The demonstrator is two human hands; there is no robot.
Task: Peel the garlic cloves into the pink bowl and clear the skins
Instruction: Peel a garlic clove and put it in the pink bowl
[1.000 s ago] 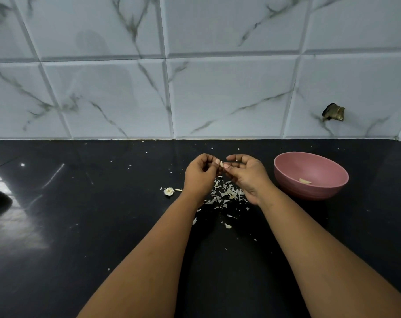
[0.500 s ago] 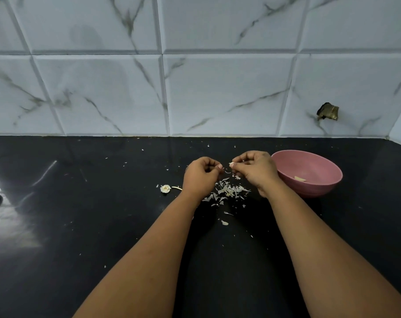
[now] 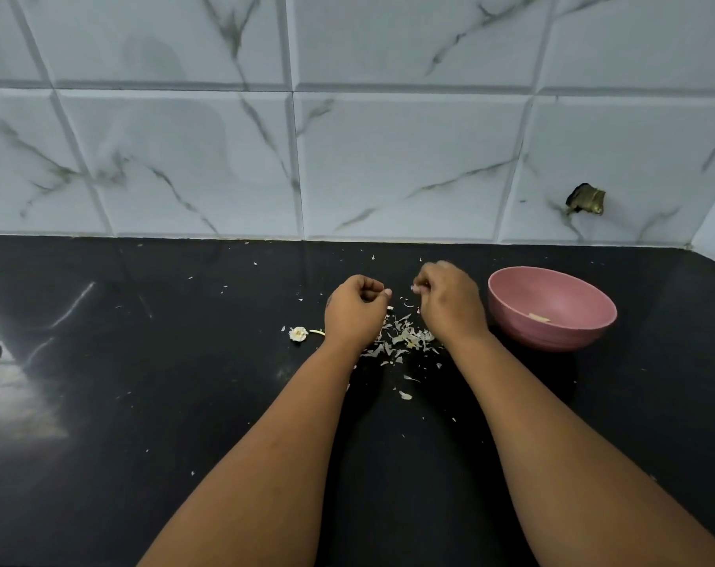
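Now right hand (image 3: 450, 300) pinches garlic piece (image 3: 414, 287), beside pink bowl (image 3: 552, 317).

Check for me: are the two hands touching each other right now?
Apart. The head view shows bare black counter and skin scraps between the left hand and the right hand; their fingertips do not meet.

Dim, cool indoor light, wide-angle view.
Glare streaks the glossy black desk (image 3: 102, 403) at left; tile lines bow toward the edges; slight motion blur.
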